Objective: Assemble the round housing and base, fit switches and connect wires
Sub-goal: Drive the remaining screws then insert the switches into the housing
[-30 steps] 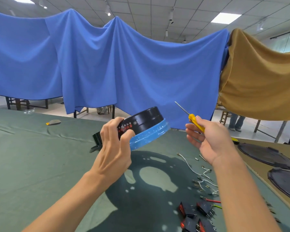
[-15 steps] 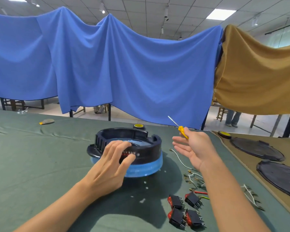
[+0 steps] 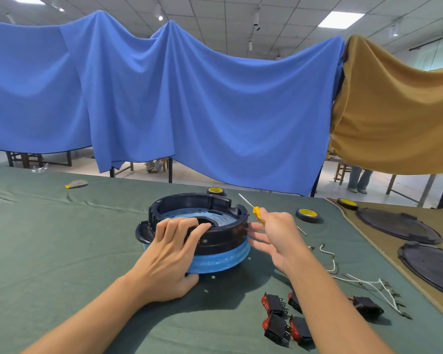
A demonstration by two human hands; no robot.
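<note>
Presently the left grip [image 3: 169, 254] is holding the round housing [image 3: 223, 238]: its fingers are curling over the near rim, and the thumb is lying low against the blue base [image 3: 220, 261] under it. The housing is standing on the green surface [image 3: 62, 251], between the two grips. The right grip [image 3: 276, 238] is pinching a yellow-handled screwdriver [image 3: 257, 212], while its other fingers are stretching toward the housing's side wall. On the black wall, just right of the left grip, red printing and a small round mark are showing, too small to read. Black and red switches [image 3: 276, 325] are lying nearer to the person than the right grip, and white wires [image 3: 368, 284] are lying to its right.
</note>
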